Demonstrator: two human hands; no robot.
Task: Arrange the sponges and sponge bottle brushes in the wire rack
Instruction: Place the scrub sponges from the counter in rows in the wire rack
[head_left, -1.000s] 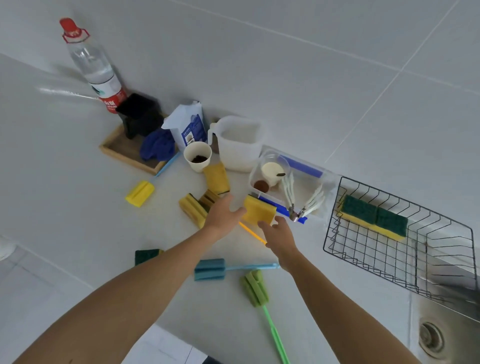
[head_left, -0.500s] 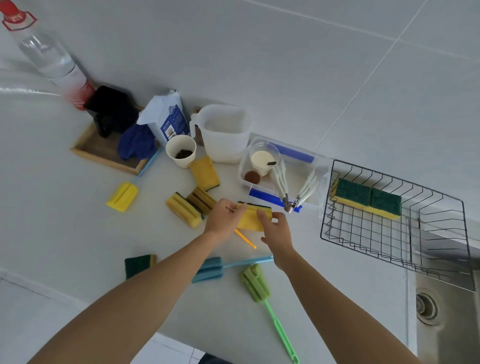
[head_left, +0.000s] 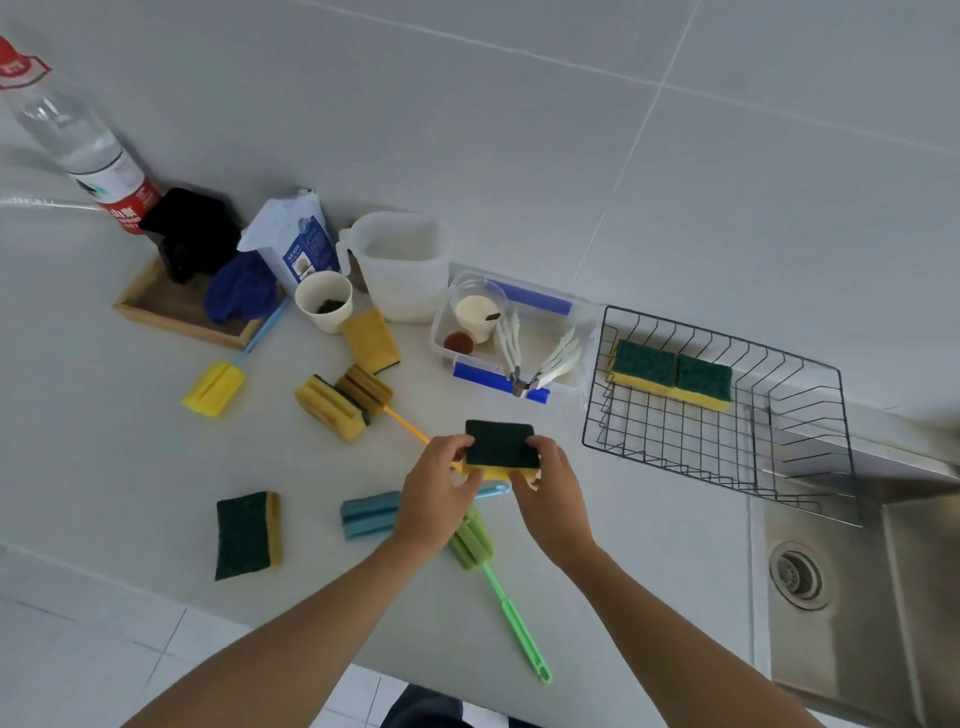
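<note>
I hold the sponge (head_left: 500, 443) green side up, pinched between left hand (head_left: 435, 501) and right hand (head_left: 555, 496); the rack (head_left: 810, 470) lies to its right, nearer my right hand

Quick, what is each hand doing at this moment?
Left hand: closed on the left edge of the green-topped sponge.
Right hand: closed on the same sponge's right edge.
</note>
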